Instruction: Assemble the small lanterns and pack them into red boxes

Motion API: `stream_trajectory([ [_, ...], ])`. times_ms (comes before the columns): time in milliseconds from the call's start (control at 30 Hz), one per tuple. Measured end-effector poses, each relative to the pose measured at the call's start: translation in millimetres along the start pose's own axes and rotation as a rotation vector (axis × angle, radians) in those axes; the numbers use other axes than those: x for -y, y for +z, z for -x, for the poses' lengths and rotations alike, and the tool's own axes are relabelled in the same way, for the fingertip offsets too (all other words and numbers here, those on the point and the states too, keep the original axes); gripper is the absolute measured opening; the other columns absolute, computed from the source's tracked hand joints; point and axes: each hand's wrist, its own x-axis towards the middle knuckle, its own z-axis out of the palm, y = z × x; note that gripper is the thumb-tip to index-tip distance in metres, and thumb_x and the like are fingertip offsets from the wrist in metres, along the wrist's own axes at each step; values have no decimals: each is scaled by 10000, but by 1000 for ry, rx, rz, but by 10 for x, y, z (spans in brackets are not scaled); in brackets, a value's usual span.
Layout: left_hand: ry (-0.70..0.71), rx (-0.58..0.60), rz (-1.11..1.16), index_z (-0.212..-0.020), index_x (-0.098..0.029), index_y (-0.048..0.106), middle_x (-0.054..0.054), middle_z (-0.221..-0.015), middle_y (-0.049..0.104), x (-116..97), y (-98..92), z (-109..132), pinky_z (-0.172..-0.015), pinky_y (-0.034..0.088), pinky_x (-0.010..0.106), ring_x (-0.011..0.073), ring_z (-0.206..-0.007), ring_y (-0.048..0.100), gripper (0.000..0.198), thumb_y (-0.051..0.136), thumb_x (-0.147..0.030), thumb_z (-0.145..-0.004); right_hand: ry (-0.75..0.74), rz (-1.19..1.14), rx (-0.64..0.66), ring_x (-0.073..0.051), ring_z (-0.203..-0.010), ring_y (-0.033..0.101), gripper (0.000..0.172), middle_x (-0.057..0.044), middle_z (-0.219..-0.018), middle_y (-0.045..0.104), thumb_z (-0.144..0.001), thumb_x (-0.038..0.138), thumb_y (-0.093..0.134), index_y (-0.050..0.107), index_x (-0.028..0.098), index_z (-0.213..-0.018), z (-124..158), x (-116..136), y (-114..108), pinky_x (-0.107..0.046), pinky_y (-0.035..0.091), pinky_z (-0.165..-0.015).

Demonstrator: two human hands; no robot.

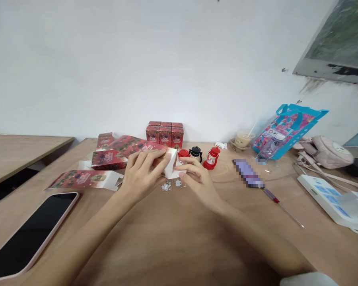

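The box, a small red carton with its white end open, is held just above the tabletop at mid-table. The left hand wraps over its top, fingers closed along the red side. The right hand pinches the white end between thumb and fingertips.

It looks like thin card: light, likely to crease or crush if squeezed, and stiffest along its folded edges. Those edges and the corners seem the best places to hold it, with only a gentle grip on the loose end.

Two tiny pale parts lie on the tabletop directly under the hands. Just behind stand three toy lanterns, and further back is a stack of matching boxes. Flattened cartons lie to the left, with a phone nearer the person. A screwdriver and a power strip lie to the right.
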Motion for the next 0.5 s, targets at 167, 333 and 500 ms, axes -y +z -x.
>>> stream_trajectory([
  [167, 43, -32, -70, -1145, -281, 571, 55, -1021, 699, -97, 2, 29, -761, 350, 322, 189, -873, 625, 357, 648, -234, -800, 91, -27, -38, -203, -1142, 542, 209, -77, -1236, 492, -823, 399, 604, 664, 230, -930, 51, -21, 102, -324, 521, -868],
  [333, 42, -60, -106, -1166, -272, 580, 39, -968, 720, -190, 36, 85, -747, 351, 313, 180, -847, 647, 366, 632, -187, -814, 72, -77, -155, -189, -1056, 593, 293, -87, -1229, 499, -800, 395, 642, 635, 247, -1052, 60, -123, 189, -314, 546, -827],
  [500, 6, -59, -20, -1222, -277, 548, 49, -1000, 720, -220, 97, 150, -751, 359, 310, 185, -872, 649, 414, 632, -217, -821, 148, -101, -240, -229, -1099, 570, 270, -105, -1207, 523, -699, 394, 738, 688, 205, -886, 17, -163, 197, -344, 536, -838],
])
